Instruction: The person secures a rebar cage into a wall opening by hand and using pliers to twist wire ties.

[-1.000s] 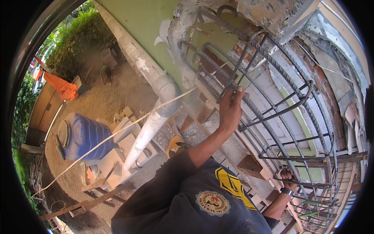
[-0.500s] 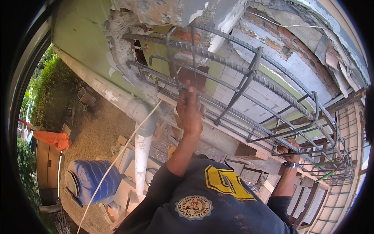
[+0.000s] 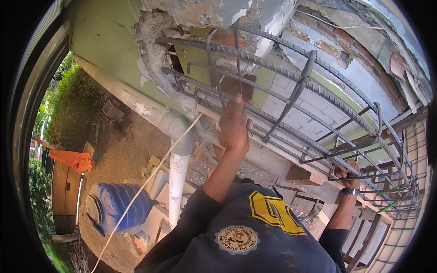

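Overhead, a cage of ribbed steel rebar point(image 3: 291, 86) runs out from a broken concrete wall point(image 3: 159, 41) and stretches away to the right, its straight bars bent by the lens. The left hand point(image 3: 234, 125) is raised with its back to the camera, so the fingertips are hidden; the fingers curl at a bar near the wall end of the cage, but whether they grip it or only touch it cannot be told. The right hand point(image 3: 348, 175), wearing a dark wristband, is closed around a lower bar further along the cage. Dark blue sleeves with a yellow emblem fill the lower edge and hide the body below. Rough grey concrete and exposed red brick point(image 3: 346, 50) sit behind the cage. Below, a pale plastic drainpipe point(image 3: 178, 182) drops to sandy ground beside a blue plastic barrel point(image 3: 120, 207) lying on its side. A thin pale string point(image 3: 136, 195) slants across the scene.
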`<state>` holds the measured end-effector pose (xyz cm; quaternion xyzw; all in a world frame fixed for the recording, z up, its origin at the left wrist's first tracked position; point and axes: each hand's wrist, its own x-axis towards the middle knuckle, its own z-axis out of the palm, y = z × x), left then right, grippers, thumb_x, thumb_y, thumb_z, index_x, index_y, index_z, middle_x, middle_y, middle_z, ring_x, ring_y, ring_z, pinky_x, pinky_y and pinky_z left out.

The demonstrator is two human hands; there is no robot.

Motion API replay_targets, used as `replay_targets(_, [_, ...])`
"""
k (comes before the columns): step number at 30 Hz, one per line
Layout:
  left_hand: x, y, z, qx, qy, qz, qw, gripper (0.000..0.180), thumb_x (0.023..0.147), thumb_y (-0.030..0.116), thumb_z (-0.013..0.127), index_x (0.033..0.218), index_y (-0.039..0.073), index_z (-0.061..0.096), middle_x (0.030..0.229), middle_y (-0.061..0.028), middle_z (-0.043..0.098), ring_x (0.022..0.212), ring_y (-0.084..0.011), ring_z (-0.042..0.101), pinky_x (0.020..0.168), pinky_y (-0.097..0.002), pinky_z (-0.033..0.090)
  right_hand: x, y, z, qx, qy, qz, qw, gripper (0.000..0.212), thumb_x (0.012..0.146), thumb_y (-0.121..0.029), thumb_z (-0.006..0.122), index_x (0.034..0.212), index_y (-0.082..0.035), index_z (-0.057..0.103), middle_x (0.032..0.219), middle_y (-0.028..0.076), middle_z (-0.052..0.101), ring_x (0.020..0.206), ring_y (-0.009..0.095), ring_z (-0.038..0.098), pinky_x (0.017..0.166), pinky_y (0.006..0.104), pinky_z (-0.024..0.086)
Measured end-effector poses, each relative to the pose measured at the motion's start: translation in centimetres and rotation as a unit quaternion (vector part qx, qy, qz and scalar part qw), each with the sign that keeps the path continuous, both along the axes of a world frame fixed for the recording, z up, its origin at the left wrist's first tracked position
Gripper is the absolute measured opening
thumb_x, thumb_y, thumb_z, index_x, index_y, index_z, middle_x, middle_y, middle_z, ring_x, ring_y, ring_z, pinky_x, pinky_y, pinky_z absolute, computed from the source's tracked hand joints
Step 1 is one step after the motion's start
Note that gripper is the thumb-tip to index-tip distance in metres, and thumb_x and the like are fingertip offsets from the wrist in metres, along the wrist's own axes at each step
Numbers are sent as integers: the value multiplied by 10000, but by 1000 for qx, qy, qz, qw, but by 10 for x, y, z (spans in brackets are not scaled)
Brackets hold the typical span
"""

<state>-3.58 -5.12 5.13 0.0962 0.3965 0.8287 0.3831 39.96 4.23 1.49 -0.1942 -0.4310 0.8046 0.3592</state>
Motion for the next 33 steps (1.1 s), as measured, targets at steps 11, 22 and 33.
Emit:
replay_targets(11, [-1, -6, -6, 0, -47, 0, 999, 285, 854, 399, 718, 862, 124, 641, 671, 80, 502, 535, -14, 390, 461, -196, 332, -8, 2, 11, 1, -38, 23, 999, 333, 880, -299, 657, 642, -121, 506, 570, -22, 452, 446, 98, 386, 402, 243, 268])
replay_targets(22, [-2, -6, -3, 17, -11, -18, 1000, 290, 915, 385, 643, 990, 108, 681, 871, 0, 688, 618, -2, 539, 467, -174, 381, -11, -1, 14, 47, -58, 19, 997, 402, 853, -391, 689, 643, -146, 449, 599, -33, 459, 459, 84, 390, 412, 233, 270])
replay_targets(33, [-4, -6, -5, 11, 5, -18, 1000, 297, 920, 375, 640, 980, 86, 671, 860, -13, 685, 610, -8, 535, 488, -184, 393, -16, -2, 13, 20, -17, 8, 1000, 303, 841, -266, 705, 673, -123, 497, 574, -25, 461, 446, 96, 420, 408, 237, 299])
